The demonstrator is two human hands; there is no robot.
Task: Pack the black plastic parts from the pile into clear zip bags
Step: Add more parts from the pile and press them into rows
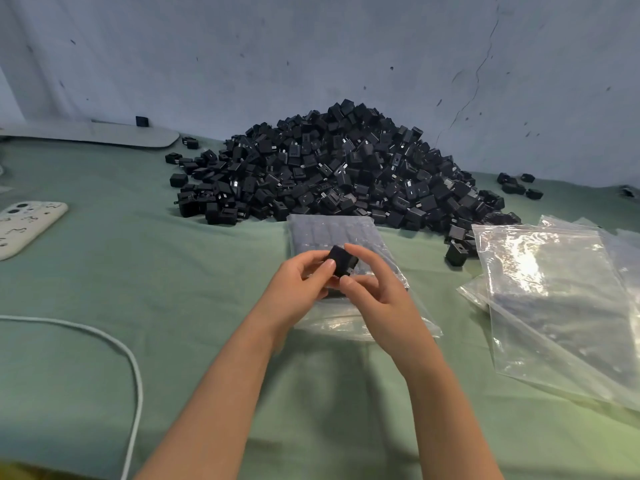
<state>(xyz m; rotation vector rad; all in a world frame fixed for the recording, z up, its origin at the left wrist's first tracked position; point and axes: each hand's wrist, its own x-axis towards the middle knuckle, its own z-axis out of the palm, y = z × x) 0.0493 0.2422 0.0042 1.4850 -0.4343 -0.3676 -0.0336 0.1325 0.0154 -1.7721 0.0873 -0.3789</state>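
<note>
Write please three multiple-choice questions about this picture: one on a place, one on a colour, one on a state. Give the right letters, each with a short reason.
1. Where do the empty clear bags lie?
A. far left
B. right side
C. centre front

2. What colour is the cloth?
A. green
B. red
C. yellow

3. In what state is the black part at the centre?
A. lying loose on the cloth
B. pinched by both hands
C. sealed away

Answers:
1 B: they spread out beyond the right hand.
2 A: the cloth is dull green.
3 B: the left hand and the right hand pinch it above the part-filled bag.
</note>
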